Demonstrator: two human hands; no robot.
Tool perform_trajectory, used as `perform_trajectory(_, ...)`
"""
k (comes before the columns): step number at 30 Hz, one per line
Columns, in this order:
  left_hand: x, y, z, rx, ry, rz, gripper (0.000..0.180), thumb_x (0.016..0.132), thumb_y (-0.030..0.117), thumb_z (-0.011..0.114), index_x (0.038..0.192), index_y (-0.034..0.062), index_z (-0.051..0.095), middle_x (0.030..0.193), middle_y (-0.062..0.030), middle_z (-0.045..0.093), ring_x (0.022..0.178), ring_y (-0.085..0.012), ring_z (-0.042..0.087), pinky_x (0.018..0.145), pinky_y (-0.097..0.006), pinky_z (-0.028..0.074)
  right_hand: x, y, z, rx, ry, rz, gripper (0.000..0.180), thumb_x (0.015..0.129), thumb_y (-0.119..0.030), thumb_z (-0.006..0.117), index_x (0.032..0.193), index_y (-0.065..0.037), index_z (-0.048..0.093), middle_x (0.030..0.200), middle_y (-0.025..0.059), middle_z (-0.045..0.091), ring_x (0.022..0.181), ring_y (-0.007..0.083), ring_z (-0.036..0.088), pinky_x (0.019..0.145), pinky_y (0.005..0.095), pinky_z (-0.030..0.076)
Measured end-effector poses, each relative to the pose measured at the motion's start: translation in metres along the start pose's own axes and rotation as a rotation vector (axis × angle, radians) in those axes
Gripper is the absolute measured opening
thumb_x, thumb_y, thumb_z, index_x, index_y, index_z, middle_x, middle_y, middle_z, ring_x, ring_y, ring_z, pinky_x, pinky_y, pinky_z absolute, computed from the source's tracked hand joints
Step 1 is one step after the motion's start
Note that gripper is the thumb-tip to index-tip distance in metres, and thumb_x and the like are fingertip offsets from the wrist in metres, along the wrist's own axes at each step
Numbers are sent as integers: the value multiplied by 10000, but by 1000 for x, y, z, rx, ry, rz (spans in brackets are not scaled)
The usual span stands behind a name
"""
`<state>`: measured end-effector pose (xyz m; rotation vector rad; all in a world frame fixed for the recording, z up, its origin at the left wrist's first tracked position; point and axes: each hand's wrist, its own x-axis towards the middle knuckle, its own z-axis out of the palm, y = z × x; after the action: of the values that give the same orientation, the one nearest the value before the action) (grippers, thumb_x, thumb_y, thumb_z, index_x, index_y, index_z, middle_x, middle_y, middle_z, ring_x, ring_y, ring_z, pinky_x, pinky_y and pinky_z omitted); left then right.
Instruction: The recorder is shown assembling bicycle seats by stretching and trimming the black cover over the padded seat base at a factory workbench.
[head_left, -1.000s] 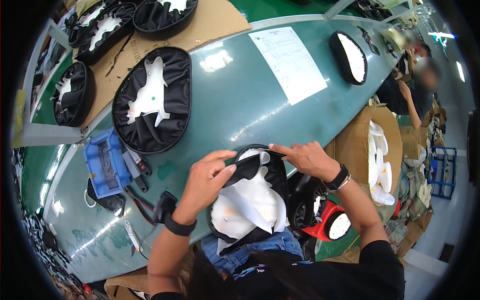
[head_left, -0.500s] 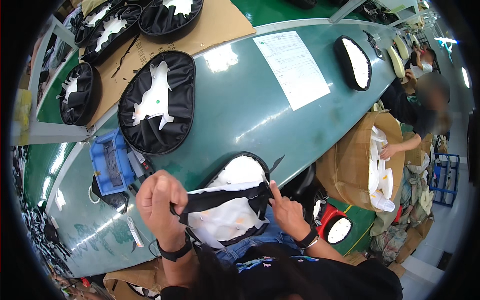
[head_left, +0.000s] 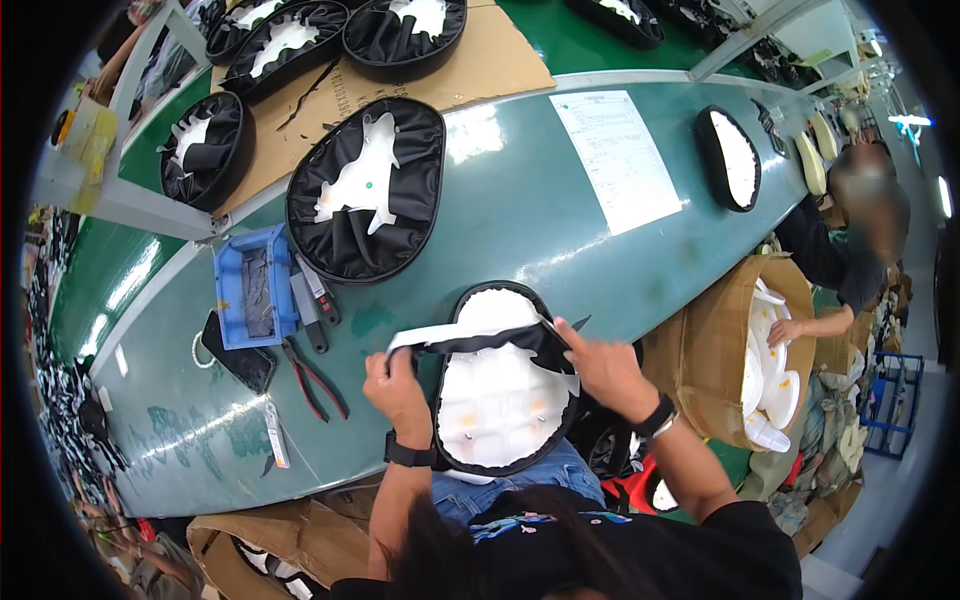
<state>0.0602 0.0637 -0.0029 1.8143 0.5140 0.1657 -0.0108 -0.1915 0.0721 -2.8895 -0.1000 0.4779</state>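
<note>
Black cover strip [head_left: 470,338] is gripped by left hand [head_left: 398,385] & right hand [head_left: 605,368], stretched over white seat base [head_left: 500,400] at green table [head_left: 520,210] edge.

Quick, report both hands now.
Left hand: closed on the black-and-white strip.
Right hand: closed on the strip's other end.

Both hands [head_left: 400,385] [head_left: 605,370] stretch a black cover [head_left: 480,342] over a white seat base [head_left: 497,395].
</note>
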Motion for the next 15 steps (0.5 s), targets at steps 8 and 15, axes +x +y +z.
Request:
perform_trajectory(8,-8,1,-46,-480,70,-189,291,961,236,464,958,-2,632,900,-24,630,848,-103,573,736,-233,429,-34,-35,41,309,89,200,586,894,-223,569,1410,-78,330,836,214,659,671,389,648,571,482,508)
perform_trajectory(15,-47,52,-102,108,-738,851,242,865,186,527,869,-44,604,827,-119,616,774,-230,599,795,-370,473,59,-14,32,535,260,32,666,868,-281,639,1397,-39,313,1234,239,548,1013,406,597,776,425,503)
